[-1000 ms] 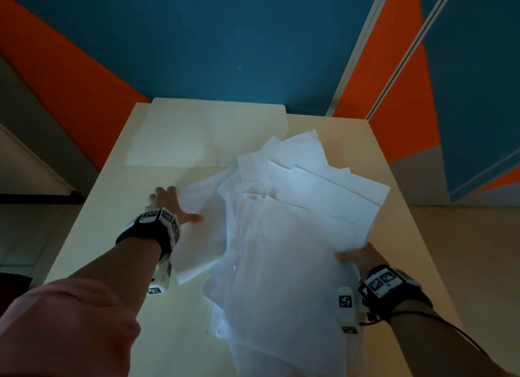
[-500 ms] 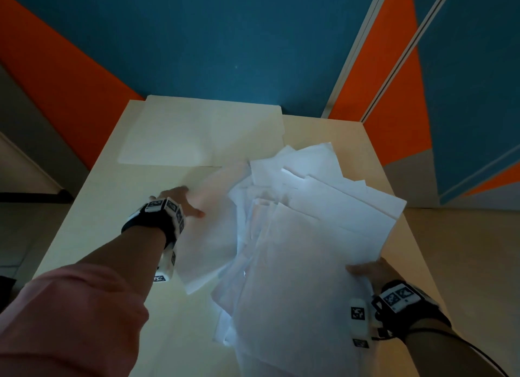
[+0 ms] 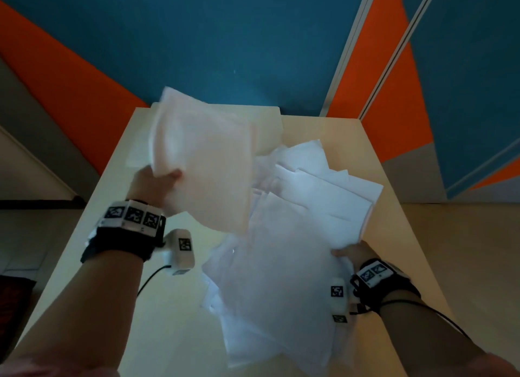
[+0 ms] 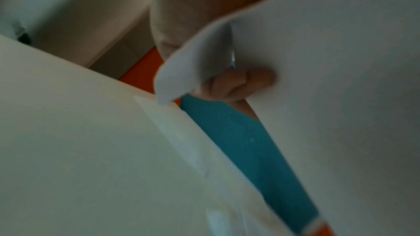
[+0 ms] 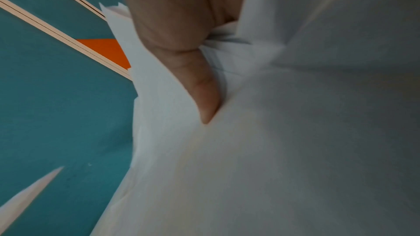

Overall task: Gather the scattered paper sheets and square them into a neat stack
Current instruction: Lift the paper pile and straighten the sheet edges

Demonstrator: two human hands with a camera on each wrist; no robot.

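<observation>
Left hand (image 3: 153,184): raised above the table (image 3: 92,267), thumb on top and fingers beneath, pinching the near corner of a lifted sheet (image 3: 206,163); in the left wrist view a fingertip (image 4: 261,79) presses the underside and a second layer curls beside it, so it may be more than one sheet; I cannot tell for certain.
Lifted sheet: clear of the surface, tilted and blurred, its lower edge hanging over the left margin of the pile; held by a corner, I would judge, so it can be swung across and dropped on top.
Right hand (image 3: 351,254): at the right edge of the loose pile (image 3: 284,267), thumb (image 5: 200,85) pressed down into the top layer, the fanned edges bunched in the grip; the fingers below are hidden; it looks like an anchor, keeping the heap from sliding while the other hand feeds it.
Loose pile: white sheets fanned at many angles across the middle and right of the table, corners sticking out toward the far right and over the near edge; nothing squared yet.
Far sheet (image 3: 267,123): lying flat at the far edge of the table, partly behind the lifted one, apart from the pile.
Stage: gathering, by my reckoning; tapping the edges true has not begun.
Risk: a corner pinch lets limp paper fold or slip.
</observation>
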